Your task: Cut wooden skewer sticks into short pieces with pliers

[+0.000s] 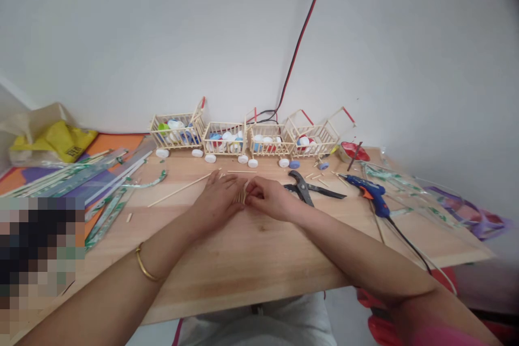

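Observation:
My left hand (219, 198) lies flat on the wooden table, fingers stretched over a row of short wooden sticks (240, 193). At the right end of that row, my right hand (265, 197) has its fingers curled and pressed together against the sticks; whether a stick is pinched in them is hidden. Just right of this hand lie black pliers (302, 188). One long thin stick (182, 188) rests on the table to the left of my left hand.
Several small stick-built carts (225, 143) holding bottle caps line the wall. A blue glue gun (371, 192) with its cord lies at right. Plastic-wrapped sticks (107, 216) and a yellow bag (57, 140) are at left. A red dish (354, 151) stands at the back right.

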Tool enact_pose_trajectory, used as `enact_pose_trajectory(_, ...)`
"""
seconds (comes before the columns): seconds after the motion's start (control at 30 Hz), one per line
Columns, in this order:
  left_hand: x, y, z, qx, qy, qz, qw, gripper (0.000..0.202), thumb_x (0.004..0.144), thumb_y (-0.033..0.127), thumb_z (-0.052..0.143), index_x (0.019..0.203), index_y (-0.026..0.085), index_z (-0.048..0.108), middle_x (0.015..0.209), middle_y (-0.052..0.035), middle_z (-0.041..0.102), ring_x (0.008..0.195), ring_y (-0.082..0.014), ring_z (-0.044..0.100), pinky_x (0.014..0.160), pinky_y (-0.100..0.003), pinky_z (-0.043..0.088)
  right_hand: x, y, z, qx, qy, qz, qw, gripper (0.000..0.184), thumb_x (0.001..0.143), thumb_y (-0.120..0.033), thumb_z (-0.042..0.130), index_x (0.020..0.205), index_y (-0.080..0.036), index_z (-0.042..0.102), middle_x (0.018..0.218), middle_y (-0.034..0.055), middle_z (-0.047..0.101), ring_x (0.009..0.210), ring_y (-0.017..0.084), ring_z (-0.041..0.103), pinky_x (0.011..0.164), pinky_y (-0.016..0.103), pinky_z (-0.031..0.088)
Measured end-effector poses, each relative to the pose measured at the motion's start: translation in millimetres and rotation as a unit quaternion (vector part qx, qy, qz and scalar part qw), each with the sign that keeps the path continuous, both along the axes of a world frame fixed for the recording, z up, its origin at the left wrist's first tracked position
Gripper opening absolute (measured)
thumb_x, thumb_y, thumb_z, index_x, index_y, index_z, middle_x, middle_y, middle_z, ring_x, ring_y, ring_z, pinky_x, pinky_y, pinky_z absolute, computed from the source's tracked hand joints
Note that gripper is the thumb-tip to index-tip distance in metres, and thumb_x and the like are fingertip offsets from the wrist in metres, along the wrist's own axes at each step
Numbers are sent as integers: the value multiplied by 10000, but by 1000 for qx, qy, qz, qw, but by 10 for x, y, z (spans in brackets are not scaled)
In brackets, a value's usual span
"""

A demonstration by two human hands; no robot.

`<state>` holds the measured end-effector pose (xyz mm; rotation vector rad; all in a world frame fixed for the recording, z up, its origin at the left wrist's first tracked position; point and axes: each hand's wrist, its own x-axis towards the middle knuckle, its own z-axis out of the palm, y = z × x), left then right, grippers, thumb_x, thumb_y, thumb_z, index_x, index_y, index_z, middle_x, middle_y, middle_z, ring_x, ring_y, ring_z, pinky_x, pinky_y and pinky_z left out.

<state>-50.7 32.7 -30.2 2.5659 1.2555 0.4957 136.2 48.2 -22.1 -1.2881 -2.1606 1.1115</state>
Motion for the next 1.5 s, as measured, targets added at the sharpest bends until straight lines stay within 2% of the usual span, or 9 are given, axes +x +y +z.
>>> enact_pose_trajectory(0.13,-6,-12,31,-1,12,5,1000,382,820,345,528,1181,232,483,1226,-83,556,1224,-268,402,1061,-528,144,-10,6,-7,8,-2,7,1000,106,734,-160,535,839,-176,533,754,4,637,693,128,597,586,216,421)
enact_pose_trajectory(0.3,-10,-15,6,20,20,-1,1000,492,818,387,531,1276,239,433,1319,-90,495,1279,-276,341,1070,-534,130,14,19,19,45,-20,30,998,73,735,-151,531,803,-173,546,745,-5,624,681,115,569,592,211,406)
enact_pose_trajectory(0.5,-4,-33,-17,38,38,-30,998,421,875,326,434,1288,250,447,1327,-74,494,1295,-252,333,1083,-529,104,169,-28,144,80,-41,60,994,77,777,-202,530,828,-169,578,727,-12,607,649,97,539,576,197,387)
enact_pose_trajectory(0.63,-24,-12,-75,55,60,-42,996,374,885,310,420,1250,266,491,1323,-53,504,1302,-257,325,1081,-542,88,336,-91,169,76,-51,49,995,104,795,-233,538,855,-165,588,707,-12,597,617,89,521,553,189,377)
enact_pose_trajectory(0.87,-62,58,-191,81,91,-50,991,423,888,363,417,1303,288,443,1379,-40,448,1319,-263,300,1083,-545,91,469,-78,101,111,-22,40,993,70,809,-204,532,820,-164,589,699,-17,593,613,80,507,556,177,364)
enact_pose_trajectory(1.03,-85,56,-146,98,101,-59,988,459,889,391,413,1341,311,392,1383,-31,442,1324,-259,295,1086,-532,104,504,-35,136,177,-33,60,982,65,808,-189,535,821,-159,592,751,5,614,660,94,528,605,193,373)
enact_pose_trajectory(1.2,-114,41,-124,100,126,-80,984,492,878,435,419,1356,328,364,1388,-26,436,1333,-276,273,1080,-525,110,590,-22,164,192,-34,59,979,58,810,-187,540,799,-159,590,719,-1,609,641,90,528,587,185,362)
enact_pose_trajectory(1.37,-122,25,-139,99,128,-68,984,540,858,478,439,1364,312,350,1393,-41,427,1338,-292,255,1067,-546,104,594,-35,176,201,-38,71,976,61,808,-179,542,797,-152,596,728,10,619,655,100,536,599,191,365)
enact_pose_trajectory(1.5,-102,18,-114,100,112,-52,987,531,852,472,453,1350,305,376,1393,-63,425,1323,-275,294,1065,-529,148,594,-29,170,208,-48,84,973,69,812,-178,541,800,-149,602,745,22,628,667,109,540,610,199,367)
